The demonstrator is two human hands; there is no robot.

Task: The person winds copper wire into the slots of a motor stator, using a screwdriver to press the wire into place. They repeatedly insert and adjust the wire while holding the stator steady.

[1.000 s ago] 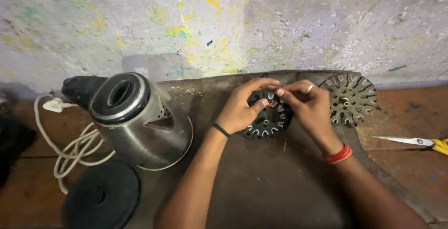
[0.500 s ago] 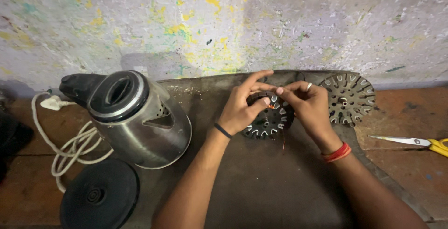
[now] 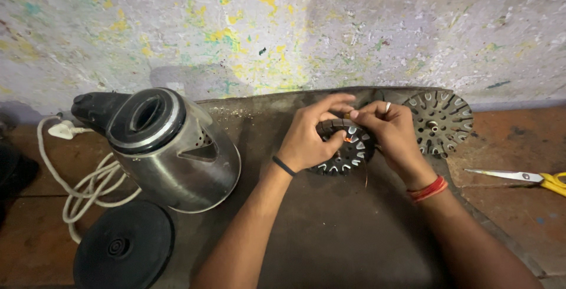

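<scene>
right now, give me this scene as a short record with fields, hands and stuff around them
left hand: left hand grips the rim of a dark slotted round core
right hand: right hand pinches thin copper wire at the core's top
surface: dark mat on a reddish floor
second core: matching slotted disc lies to the right, apart
left side: steel kettle, black round base, white cord
right edge: yellow-handled scissors

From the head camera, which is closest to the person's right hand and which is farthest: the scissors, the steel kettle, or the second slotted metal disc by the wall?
From the right hand:
1. Second slotted metal disc, just to its right by the wall.
2. Scissors, farther right on the reddish surface.
3. Steel kettle, far left, beyond the left hand.
</scene>
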